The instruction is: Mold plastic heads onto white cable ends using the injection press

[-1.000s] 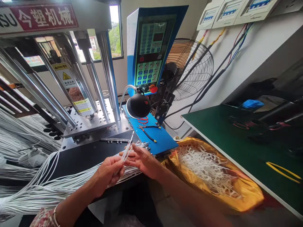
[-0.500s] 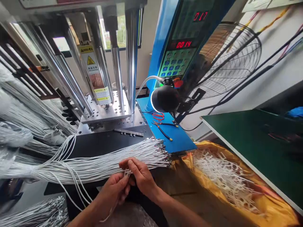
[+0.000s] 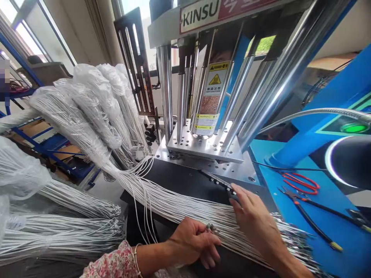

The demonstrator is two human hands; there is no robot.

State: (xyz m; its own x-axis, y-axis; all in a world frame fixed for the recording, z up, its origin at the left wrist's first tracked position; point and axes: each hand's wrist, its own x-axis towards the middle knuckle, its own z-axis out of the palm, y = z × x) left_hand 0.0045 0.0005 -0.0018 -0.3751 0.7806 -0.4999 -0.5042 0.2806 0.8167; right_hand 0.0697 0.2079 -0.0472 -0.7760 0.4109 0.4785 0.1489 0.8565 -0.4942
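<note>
My left hand [image 3: 195, 240] is closed in a pinch, low in front of a bundle of white cables [image 3: 174, 199]. Small metal-tipped cable ends [image 3: 213, 228] stick out between its thumb and forefinger; how many, I cannot tell. My right hand [image 3: 256, 218] reaches over the bundle. Its thumb and fingers close around the near right end of a slim dark metal bar [image 3: 217, 181] with small blocks along its edge. That bar lies on the black plate [image 3: 176, 173] before the press. The grasped end is partly hidden by the fingers.
A press [image 3: 205, 143] with steel columns and a hot-surface label stands behind. On the blue bench surface [image 3: 278, 154] lie black-handled pliers [image 3: 310, 216] and a red-handled tool [image 3: 303, 183]. A lamp [image 3: 352, 162] juts in at right. Plastic-wrapped cable bundles [image 3: 78, 112] fill the left.
The view has swung left. My hands, earlier together over small white wire ends, are now apart; my right hand has moved up to the metal bar while my left keeps the cable ends.
</note>
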